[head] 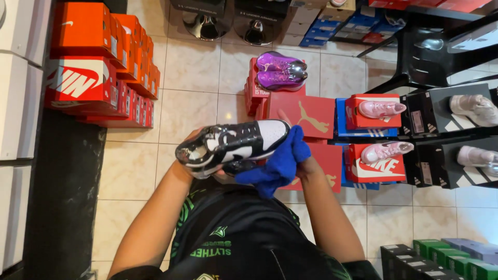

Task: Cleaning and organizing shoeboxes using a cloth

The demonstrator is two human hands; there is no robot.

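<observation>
Fingers of our left hand [194, 142] wrap under and around the heel end of a black-and-white shoe [233, 145], clamped on it; only a sliver of the hand shows behind the shoe. Our left forearm comes up from the lower left, bent at the elbow, with the wrist tucked beneath the shoe. We hold the shoe at chest height in front of us, on its side, toe pointing right and slightly up, its surface glossy as if wrapped in clear film.

Our right hand [306, 167] is closed on a blue cloth [280, 163], which is bunched up and pressed against the shoe's toe and underside. The cloth hides most of these fingers, so we can say only that they grip it; one fingertip [282, 115] seems to stick up just behind the toe. Our right forearm rises from the lower right to meet the cloth.

Below the shoe is our black shirt [233, 238] with green print. Straight ahead on the tiled floor [192, 67] stands a stack of red boxes [311, 116], with a purple pair of shoes [280, 70] on top of the farther ones. To the right, pink shoes [381, 109] sit on red boxes and pale shoes [472, 106] on black boxes [446, 111]. At left stands a stack of orange boxes [104, 67], and green boxes [446, 254] lie at lower right.
</observation>
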